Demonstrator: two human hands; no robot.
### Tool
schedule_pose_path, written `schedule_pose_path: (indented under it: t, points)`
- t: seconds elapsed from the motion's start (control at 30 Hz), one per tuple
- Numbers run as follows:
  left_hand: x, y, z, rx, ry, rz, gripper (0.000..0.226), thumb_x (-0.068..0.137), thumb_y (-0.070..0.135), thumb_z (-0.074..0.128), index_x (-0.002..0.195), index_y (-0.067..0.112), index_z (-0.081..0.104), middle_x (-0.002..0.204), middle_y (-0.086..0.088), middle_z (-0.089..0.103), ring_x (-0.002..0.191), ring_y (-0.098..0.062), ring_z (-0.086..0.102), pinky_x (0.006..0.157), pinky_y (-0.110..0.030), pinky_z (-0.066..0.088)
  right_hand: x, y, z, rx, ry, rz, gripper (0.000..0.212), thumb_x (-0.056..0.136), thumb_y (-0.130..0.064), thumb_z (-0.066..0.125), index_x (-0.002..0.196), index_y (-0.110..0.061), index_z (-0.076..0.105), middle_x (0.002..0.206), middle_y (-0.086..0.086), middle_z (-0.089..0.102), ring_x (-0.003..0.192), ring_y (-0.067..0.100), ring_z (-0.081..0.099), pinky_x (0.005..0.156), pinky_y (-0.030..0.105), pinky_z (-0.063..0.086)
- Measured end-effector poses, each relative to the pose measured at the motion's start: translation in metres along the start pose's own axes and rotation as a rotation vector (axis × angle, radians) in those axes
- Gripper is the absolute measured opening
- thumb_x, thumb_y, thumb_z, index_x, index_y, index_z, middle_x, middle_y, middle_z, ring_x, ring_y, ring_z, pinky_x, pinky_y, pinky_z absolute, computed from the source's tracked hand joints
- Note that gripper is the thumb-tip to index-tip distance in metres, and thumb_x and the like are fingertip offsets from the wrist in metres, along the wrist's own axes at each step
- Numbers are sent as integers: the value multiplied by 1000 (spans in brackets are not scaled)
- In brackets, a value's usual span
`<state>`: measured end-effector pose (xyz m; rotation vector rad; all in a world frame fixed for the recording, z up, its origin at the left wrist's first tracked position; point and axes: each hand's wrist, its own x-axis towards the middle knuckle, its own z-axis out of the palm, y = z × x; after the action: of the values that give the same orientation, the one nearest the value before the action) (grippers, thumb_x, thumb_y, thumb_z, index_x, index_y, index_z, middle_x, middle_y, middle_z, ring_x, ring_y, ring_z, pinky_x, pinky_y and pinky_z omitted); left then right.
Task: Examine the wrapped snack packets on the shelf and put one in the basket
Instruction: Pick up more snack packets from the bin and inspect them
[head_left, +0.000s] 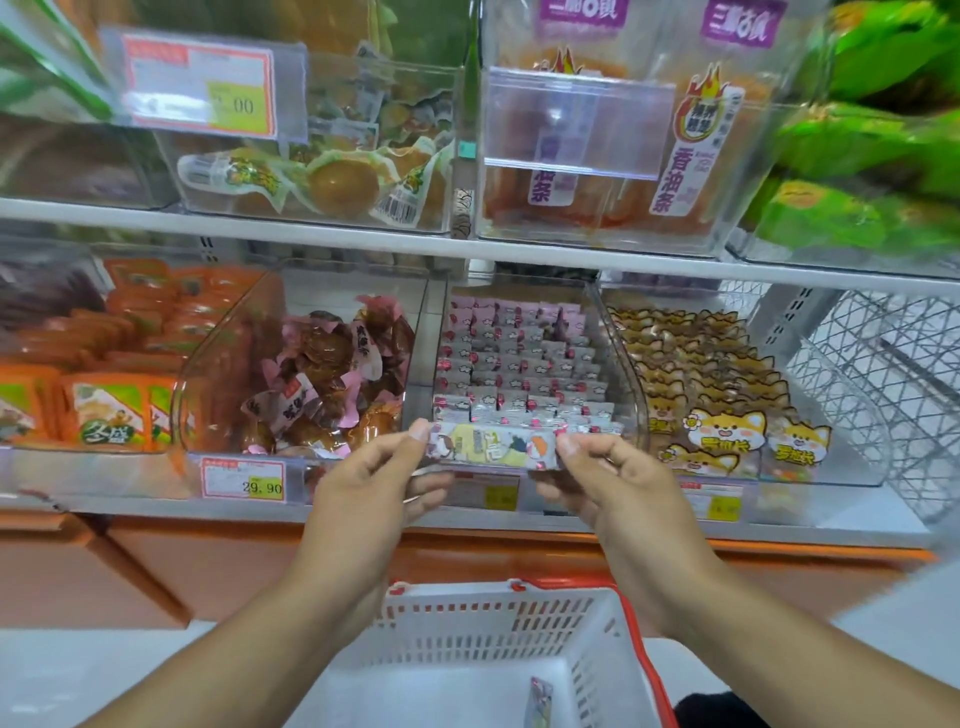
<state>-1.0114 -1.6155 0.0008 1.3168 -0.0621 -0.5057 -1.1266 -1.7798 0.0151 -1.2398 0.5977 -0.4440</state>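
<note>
A long wrapped snack packet (493, 447) lies level between both hands, just in front of the lower shelf (156, 506). The left hand (374, 483) pinches its end at 9 o'clock with thumb and forefinger; the right hand (613, 478) pinches the end at 3 o'clock the same way. The remaining fingers of both hands curl under the packet, partly hidden by it.

The print on the wrapper is pale yellow and pink with small cartoon figures, too small to read. The packet covers the front lip of the clear bin (519, 364) behind it at 12 o'clock, which is filled with rows of like pink-and-white packets.

At 6 o'clock, below the forearms, stands a white basket (498, 623) with a red handle (639, 634); its near side is cut off by the frame edge. One small wrapped packet (540, 701) lies inside it, partly cut off as well.

At 9 o'clock from the hands is a bin of brown snacks in pink wrappers (322, 374), with a price tag (243, 479) reading 29.90 under it. At 3 o'clock is a bin of packets with cartoon fox faces (722, 415). The price labels behind the hands are partly hidden by the fingers and blurred.
</note>
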Motion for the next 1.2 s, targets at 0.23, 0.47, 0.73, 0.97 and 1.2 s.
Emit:
schedule_pose_path:
  t: [0.23, 0.47, 0.73, 0.97, 1.2]
  points:
    - [4, -9, -12, 90, -65, -20, 28, 75, 48, 69, 70, 21, 73, 79, -1, 78, 83, -19, 78, 79, -26, 62, 8, 7, -13, -51, -4, 79, 15, 96, -26, 65, 93, -23, 80, 104, 9, 78, 94, 26, 76, 77, 26, 61]
    - [5, -13, -18, 21, -89, -106, 31, 100, 28, 60, 102, -2, 64, 104, -14, 78, 100, -28, 76, 83, -28, 61, 9, 15, -20, 58, -71, 102, 20, 102, -18, 54, 110, -18, 73, 93, 5, 77, 92, 31, 76, 70, 28, 62]
    - [-3, -11, -13, 54, -87, -76, 11, 98, 11, 62, 100, 3, 70, 57, 2, 57, 65, -8, 65, 76, -25, 62, 3, 12, -26, -174, -190, -61, 48, 75, -23, 84, 118, -40, 69, 119, 3, 63, 92, 15, 77, 76, 21, 59]
    - [-7, -7, -14, 96, -162, -14, 29, 95, -2, 63, 100, 23, 79, 108, -12, 74, 92, -29, 77, 78, -24, 61, 6, 13, -26, -106, -215, -21, 30, 76, -30, 78, 106, -28, 76, 119, 5, 63, 91, 28, 76, 83, 30, 60]
    - [-10, -1, -12, 202, -214, 79, 51, 101, -4, 50, 104, 38, 79, 126, -17, 64, 88, -28, 78, 78, -26, 61, 4, 12, -24, -242, -252, -18, 42, 76, -12, 85, 110, -34, 74, 128, -3, 68, 106, 19, 73, 88, 35, 61]
